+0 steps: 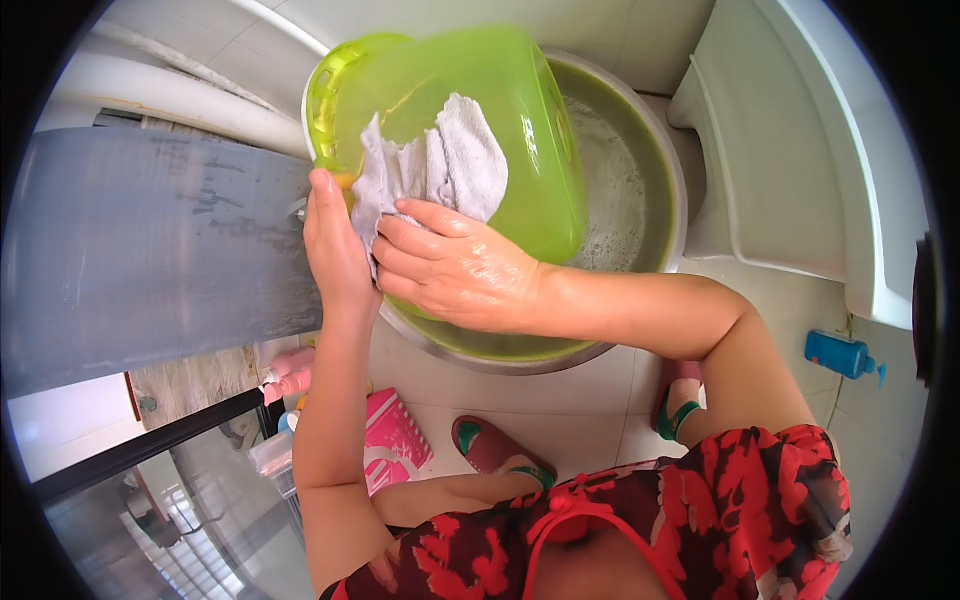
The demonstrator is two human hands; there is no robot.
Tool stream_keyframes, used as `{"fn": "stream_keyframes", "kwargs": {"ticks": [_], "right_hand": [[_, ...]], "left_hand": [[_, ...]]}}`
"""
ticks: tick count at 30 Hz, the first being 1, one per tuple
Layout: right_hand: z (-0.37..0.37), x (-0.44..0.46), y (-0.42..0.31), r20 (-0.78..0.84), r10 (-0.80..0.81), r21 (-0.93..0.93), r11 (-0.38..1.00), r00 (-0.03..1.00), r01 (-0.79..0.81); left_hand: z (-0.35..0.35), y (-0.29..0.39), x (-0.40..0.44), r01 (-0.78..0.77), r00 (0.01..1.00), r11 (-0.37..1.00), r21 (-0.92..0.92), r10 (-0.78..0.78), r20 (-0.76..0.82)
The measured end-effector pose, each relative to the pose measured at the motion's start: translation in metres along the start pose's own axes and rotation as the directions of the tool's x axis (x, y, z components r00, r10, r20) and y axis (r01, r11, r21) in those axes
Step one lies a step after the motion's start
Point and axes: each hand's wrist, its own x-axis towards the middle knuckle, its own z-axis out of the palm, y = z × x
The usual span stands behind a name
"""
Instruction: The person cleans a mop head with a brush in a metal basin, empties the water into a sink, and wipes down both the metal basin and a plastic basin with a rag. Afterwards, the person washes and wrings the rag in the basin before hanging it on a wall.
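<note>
A translucent green plastic tub (470, 70) is tilted over a large round metal basin (672, 190), its outer side facing up. My left hand (338, 245) grips the tub's edge at the left, thumb side up and most fingers hidden. A wet greyish-white cloth (465, 160) lies bunched against the tub. My right hand (460, 265), wet and shiny, presses on the cloth with its fingers curled into it. Cloudy, foamy water (608, 190) stands in the basin.
A grey panel (170, 260) is close on the left, below white pipes (170, 95). At the right stands a white ceramic fixture (780, 150). A blue pump bottle (838, 354) and a pink-and-white box (392, 440) are on the floor, near my slippered feet (490, 445).
</note>
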Motion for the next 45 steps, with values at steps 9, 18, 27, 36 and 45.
{"fn": "stream_keyframes", "kwargs": {"ticks": [9, 18, 27, 36, 45], "right_hand": [[-0.046, 0.011, 0.126, 0.070, 0.551, 0.014, 0.833, 0.832, -0.553], [0.019, -0.167, 0.213, 0.591, 0.806, 0.533, -0.360, 0.033, -0.765], [-0.020, -0.198, 0.196, 0.496, 0.865, 0.744, -0.470, -0.077, -0.475], [-0.012, -0.175, 0.190, 0.452, 0.888, 0.487, -0.164, 0.087, -0.858], [0.082, -0.159, 0.123, 0.713, 0.319, 0.225, 0.739, 0.625, -0.635]], "left_hand": [[-0.008, -0.001, -0.019, -0.037, 0.999, 0.957, 0.287, 0.024, 0.047], [-0.031, -0.002, -0.033, -0.197, 0.964, 0.943, 0.270, 0.136, 0.229], [-0.035, 0.014, -0.022, -0.578, 0.724, 0.628, 0.522, 0.098, 0.683], [-0.029, 0.041, -0.029, -0.884, 0.449, 0.165, 0.438, 0.035, 0.893], [-0.057, 0.021, -0.015, -0.147, 0.903, 0.983, 0.111, 0.088, 0.421]]}}
